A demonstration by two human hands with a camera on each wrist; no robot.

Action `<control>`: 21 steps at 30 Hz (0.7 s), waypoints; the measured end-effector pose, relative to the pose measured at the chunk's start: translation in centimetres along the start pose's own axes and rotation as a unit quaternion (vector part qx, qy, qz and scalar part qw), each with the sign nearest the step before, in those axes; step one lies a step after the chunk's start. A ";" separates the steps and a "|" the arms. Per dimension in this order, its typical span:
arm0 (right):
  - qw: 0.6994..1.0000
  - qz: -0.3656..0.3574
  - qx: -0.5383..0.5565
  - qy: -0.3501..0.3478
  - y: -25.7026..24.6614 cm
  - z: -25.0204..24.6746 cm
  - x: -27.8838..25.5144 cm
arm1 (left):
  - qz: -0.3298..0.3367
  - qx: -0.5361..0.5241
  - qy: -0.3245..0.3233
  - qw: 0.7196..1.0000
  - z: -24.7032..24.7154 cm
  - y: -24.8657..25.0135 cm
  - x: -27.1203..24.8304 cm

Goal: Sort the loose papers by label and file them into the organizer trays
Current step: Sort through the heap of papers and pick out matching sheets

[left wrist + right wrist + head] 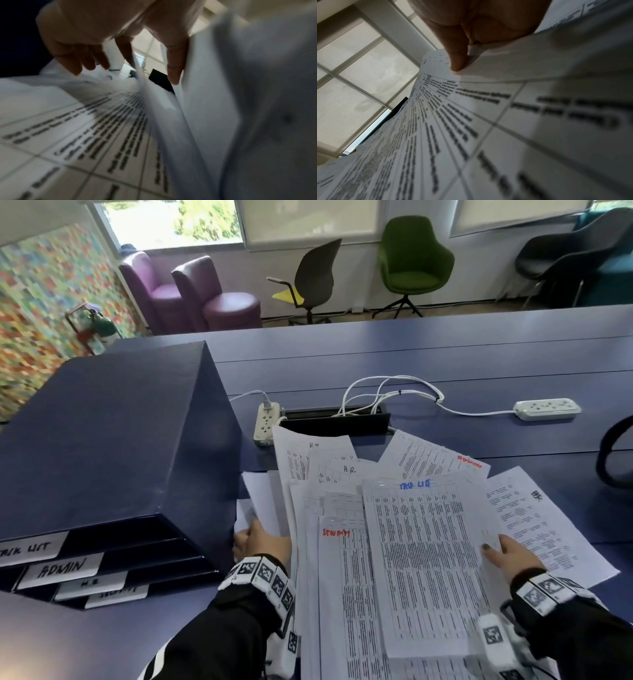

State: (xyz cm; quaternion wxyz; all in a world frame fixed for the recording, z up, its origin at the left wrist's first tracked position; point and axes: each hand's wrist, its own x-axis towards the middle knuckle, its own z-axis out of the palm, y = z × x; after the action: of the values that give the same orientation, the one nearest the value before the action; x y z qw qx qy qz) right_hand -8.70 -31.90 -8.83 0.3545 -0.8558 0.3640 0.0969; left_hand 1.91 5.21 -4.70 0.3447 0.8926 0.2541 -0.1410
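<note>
Left hand (260, 542) fingers hidden under papers (342, 577) — organizer (113, 440) top label cut off.

Organizer (113, 440) hard beside papers (342, 508).

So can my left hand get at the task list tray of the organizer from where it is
Probably yes. The left hand rests on papers beside the organizer, fingers loose and holding nothing, and the task list tray opens toward you with nothing in front.

Matt paper sheets (424, 559), matt table (445, 361)
</note>
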 end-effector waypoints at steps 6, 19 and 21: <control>1.000 -0.002 0.008 0.002 0.1 0.1 0.1 | 0.190 -0.122 -0.092 0.970 0.9 2.0 -3.6; 1.000 0.001 0.022 0.012 0.4 0.3 0.2 | 0.372 0.048 -0.117 0.919 2.2 2.5 -6.4; 1.000 0.002 0.023 0.015 0.6 0.4 0.3 | 0.408 0.074 -0.123 0.902 2.6 2.1 -6.6</control>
State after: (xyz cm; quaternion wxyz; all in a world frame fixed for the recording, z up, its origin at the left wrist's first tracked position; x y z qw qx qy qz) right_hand -8.86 -32.06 -9.54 0.3685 -0.8480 0.3731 0.0766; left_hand -2.63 -0.26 -2.61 0.3337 0.9165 -0.1882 -0.1150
